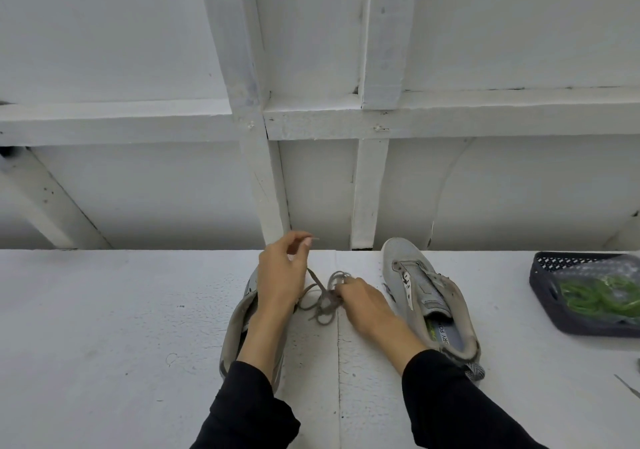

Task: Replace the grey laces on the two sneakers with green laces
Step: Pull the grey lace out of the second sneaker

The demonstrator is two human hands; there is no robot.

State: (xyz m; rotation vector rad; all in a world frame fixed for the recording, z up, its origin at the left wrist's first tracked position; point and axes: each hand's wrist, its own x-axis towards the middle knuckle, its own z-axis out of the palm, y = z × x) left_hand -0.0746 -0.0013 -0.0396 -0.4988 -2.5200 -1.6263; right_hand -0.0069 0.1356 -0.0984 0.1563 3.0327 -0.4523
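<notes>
On the bench (121, 310) in front of me, one sneaker (239, 324) lies under my left hand (280, 275), and the other sneaker (429, 296) sits to the right of my right hand (363, 301). The loose laces (323, 298) lie between the two sneakers. A basket (554, 313) sits at the bench's right edge, with coiled laces (602, 298) in it.

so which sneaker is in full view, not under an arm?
The right sneaker, beside the basket: its laceless tongue and insole show. The left sneaker is mostly hidden under the left hand and forearm.
</notes>
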